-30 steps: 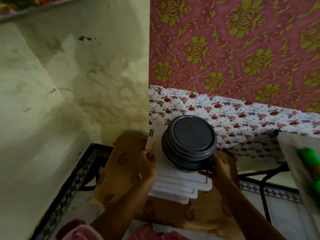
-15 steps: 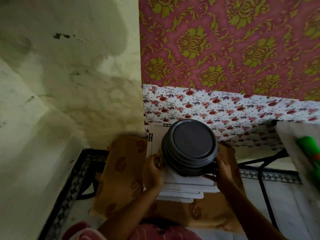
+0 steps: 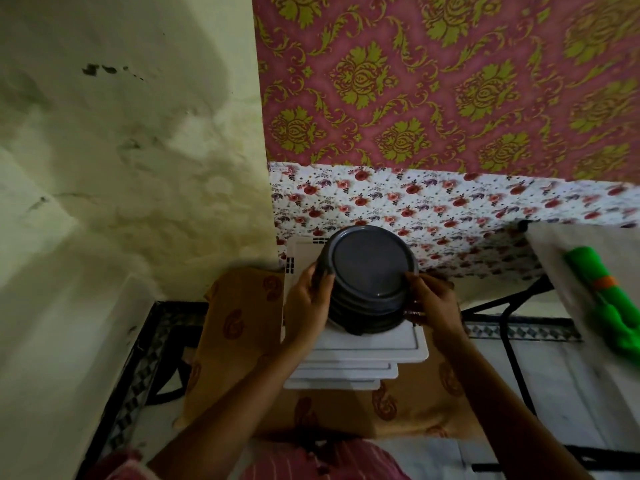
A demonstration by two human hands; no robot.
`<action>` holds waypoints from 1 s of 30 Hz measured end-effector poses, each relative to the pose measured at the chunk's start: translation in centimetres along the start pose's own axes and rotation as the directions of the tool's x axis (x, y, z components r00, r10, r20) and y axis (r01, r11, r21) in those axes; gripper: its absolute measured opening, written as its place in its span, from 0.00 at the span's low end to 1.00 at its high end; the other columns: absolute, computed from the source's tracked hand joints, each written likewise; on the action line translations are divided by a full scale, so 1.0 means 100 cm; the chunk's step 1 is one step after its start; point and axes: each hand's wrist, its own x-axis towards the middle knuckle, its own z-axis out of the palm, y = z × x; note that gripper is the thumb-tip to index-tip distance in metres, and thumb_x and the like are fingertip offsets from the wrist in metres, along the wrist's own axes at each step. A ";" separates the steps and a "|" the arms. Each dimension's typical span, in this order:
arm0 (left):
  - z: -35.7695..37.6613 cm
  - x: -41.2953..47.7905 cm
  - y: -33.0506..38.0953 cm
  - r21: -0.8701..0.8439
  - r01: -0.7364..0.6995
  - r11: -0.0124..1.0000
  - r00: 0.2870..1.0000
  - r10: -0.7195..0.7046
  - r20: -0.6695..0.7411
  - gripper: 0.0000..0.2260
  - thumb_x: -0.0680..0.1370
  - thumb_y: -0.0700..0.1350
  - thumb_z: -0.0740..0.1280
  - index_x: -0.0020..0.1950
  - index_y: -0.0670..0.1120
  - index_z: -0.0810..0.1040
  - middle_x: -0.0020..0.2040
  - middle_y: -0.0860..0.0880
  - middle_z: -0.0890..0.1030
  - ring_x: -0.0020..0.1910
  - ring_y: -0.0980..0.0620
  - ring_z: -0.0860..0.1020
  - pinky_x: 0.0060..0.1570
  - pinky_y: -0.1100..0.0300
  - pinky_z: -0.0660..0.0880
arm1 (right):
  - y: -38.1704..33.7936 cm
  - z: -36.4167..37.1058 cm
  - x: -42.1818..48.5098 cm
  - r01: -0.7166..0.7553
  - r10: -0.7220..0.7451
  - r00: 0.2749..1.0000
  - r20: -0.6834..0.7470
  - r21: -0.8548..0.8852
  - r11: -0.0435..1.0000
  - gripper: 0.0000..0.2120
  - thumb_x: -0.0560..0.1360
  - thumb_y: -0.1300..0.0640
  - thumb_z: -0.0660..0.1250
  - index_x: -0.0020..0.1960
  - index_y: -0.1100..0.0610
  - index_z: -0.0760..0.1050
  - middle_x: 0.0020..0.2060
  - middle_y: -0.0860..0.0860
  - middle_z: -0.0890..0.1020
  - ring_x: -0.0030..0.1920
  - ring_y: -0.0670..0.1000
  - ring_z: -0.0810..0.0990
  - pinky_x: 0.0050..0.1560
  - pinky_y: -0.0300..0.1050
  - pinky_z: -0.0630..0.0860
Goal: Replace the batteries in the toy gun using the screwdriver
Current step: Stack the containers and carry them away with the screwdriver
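A round dark grey container (image 3: 369, 271) with a lid stands on a white stack of plastic drawers (image 3: 360, 355). My left hand (image 3: 306, 299) grips its left side, fingers curled round the rim. My right hand (image 3: 431, 299) holds its right side, fingertips at the lid's edge. The green toy gun (image 3: 602, 296) with an orange band lies on a white table (image 3: 550, 244) at the right edge, well away from both hands. No screwdriver or batteries show.
The drawers sit against a yellowish wall (image 3: 138, 150) and a floral cloth (image 3: 433, 209) below pink patterned wallpaper. An orange patterned cloth (image 3: 242, 323) drapes under the drawers. Black metal table legs (image 3: 509, 327) stand on the tiled floor at right.
Both hands have moved up from the container's lower sides to its rim and lid. The camera has moved closer and tilted.
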 end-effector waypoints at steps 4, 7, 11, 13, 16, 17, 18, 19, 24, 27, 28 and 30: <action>-0.002 -0.011 0.014 0.068 0.009 0.998 0.996 -0.014 0.083 0.23 0.75 0.52 0.67 0.68 0.47 0.70 0.56 0.51 0.78 0.51 0.55 0.77 0.37 0.74 0.74 | -0.006 0.004 -0.015 0.009 -0.009 1.000 -0.009 0.078 0.997 0.12 0.76 0.54 0.63 0.52 0.62 0.76 0.39 0.55 0.81 0.41 0.54 0.82 0.41 0.46 0.81; -0.006 -0.031 0.020 0.027 0.002 1.000 1.000 -0.003 0.020 0.25 0.74 0.50 0.69 0.69 0.45 0.69 0.58 0.50 0.77 0.55 0.48 0.78 0.44 0.65 0.76 | -0.010 0.000 -0.034 0.052 -0.051 0.999 -0.015 0.107 0.993 0.10 0.76 0.55 0.63 0.50 0.61 0.77 0.40 0.56 0.82 0.41 0.55 0.82 0.40 0.45 0.81; -0.010 -0.069 0.019 -0.025 0.004 1.000 0.999 -0.005 -0.045 0.25 0.73 0.48 0.70 0.68 0.46 0.70 0.59 0.50 0.77 0.55 0.46 0.79 0.50 0.57 0.77 | -0.004 -0.011 -0.068 0.123 -0.120 0.992 -0.032 0.095 0.988 0.07 0.75 0.54 0.64 0.43 0.57 0.77 0.37 0.57 0.82 0.38 0.54 0.83 0.38 0.45 0.81; -0.011 -0.094 0.013 -0.036 0.014 0.999 0.998 -0.017 -0.062 0.26 0.72 0.50 0.71 0.69 0.46 0.71 0.61 0.49 0.77 0.57 0.47 0.78 0.55 0.52 0.77 | 0.005 -0.020 -0.092 0.134 -0.131 0.991 -0.034 0.100 0.986 0.05 0.75 0.54 0.65 0.43 0.54 0.78 0.37 0.56 0.82 0.37 0.53 0.83 0.37 0.45 0.81; -0.010 -0.137 0.002 -0.086 0.038 0.996 0.997 -0.043 -0.063 0.25 0.73 0.45 0.71 0.69 0.45 0.70 0.62 0.50 0.75 0.56 0.51 0.77 0.52 0.62 0.77 | 0.025 -0.032 -0.125 0.097 -0.095 0.995 -0.027 0.110 0.989 0.04 0.75 0.55 0.65 0.44 0.53 0.79 0.35 0.52 0.83 0.34 0.49 0.83 0.31 0.39 0.78; -0.009 -0.154 -0.002 -0.094 0.045 0.995 0.996 -0.051 -0.067 0.25 0.73 0.45 0.71 0.69 0.45 0.70 0.61 0.51 0.75 0.54 0.53 0.78 0.47 0.68 0.77 | 0.034 -0.037 -0.138 0.073 -0.072 0.997 -0.015 0.116 0.991 0.04 0.75 0.55 0.65 0.44 0.54 0.79 0.35 0.52 0.83 0.34 0.48 0.84 0.31 0.39 0.78; -0.009 -0.167 -0.009 -0.098 0.055 0.994 0.996 -0.062 -0.070 0.25 0.73 0.45 0.71 0.69 0.45 0.70 0.62 0.52 0.75 0.53 0.54 0.78 0.45 0.70 0.77 | 0.043 -0.041 -0.147 0.049 -0.049 0.999 -0.004 0.123 0.991 0.05 0.75 0.56 0.65 0.46 0.55 0.79 0.36 0.52 0.83 0.34 0.48 0.84 0.32 0.39 0.78; -0.009 -0.183 -0.016 -0.097 0.066 0.993 0.995 -0.073 -0.070 0.26 0.72 0.46 0.71 0.69 0.46 0.70 0.63 0.50 0.76 0.54 0.53 0.78 0.45 0.69 0.77 | 0.053 -0.046 -0.158 0.022 -0.023 1.000 0.006 0.128 0.991 0.06 0.75 0.56 0.65 0.47 0.56 0.79 0.37 0.52 0.84 0.36 0.49 0.84 0.33 0.40 0.79; -0.008 -0.240 -0.048 -0.085 0.160 0.983 0.985 -0.164 -0.045 0.25 0.73 0.43 0.71 0.69 0.46 0.70 0.55 0.52 0.78 0.43 0.73 0.76 0.39 0.75 0.74 | 0.107 -0.057 -0.194 -0.076 0.074 0.997 0.022 0.140 0.987 0.09 0.75 0.59 0.65 0.53 0.62 0.78 0.43 0.60 0.83 0.42 0.58 0.83 0.35 0.43 0.81; -0.005 -0.258 -0.074 -0.069 0.229 0.971 0.971 -0.233 -0.047 0.26 0.73 0.44 0.70 0.70 0.47 0.69 0.55 0.55 0.77 0.43 0.64 0.78 0.38 0.74 0.75 | 0.139 -0.054 -0.203 -0.118 0.112 0.993 0.043 0.152 0.981 0.09 0.75 0.60 0.63 0.55 0.59 0.77 0.44 0.58 0.83 0.43 0.56 0.84 0.37 0.43 0.81; -0.003 -0.260 -0.084 -0.062 0.249 0.966 0.966 -0.253 -0.060 0.26 0.73 0.45 0.70 0.70 0.47 0.69 0.54 0.57 0.76 0.41 0.63 0.78 0.37 0.73 0.75 | 0.148 -0.051 -0.202 -0.128 0.123 0.991 0.045 0.143 0.981 0.10 0.75 0.59 0.63 0.55 0.58 0.76 0.45 0.57 0.83 0.42 0.54 0.84 0.37 0.42 0.81; 0.001 -0.263 -0.104 -0.042 0.290 0.956 0.953 -0.292 -0.085 0.26 0.73 0.45 0.70 0.70 0.47 0.69 0.47 0.63 0.75 0.37 0.66 0.79 0.35 0.72 0.75 | 0.171 -0.044 -0.197 -0.152 0.148 0.988 0.043 0.124 0.980 0.12 0.75 0.58 0.63 0.58 0.59 0.75 0.47 0.57 0.82 0.43 0.53 0.84 0.38 0.42 0.81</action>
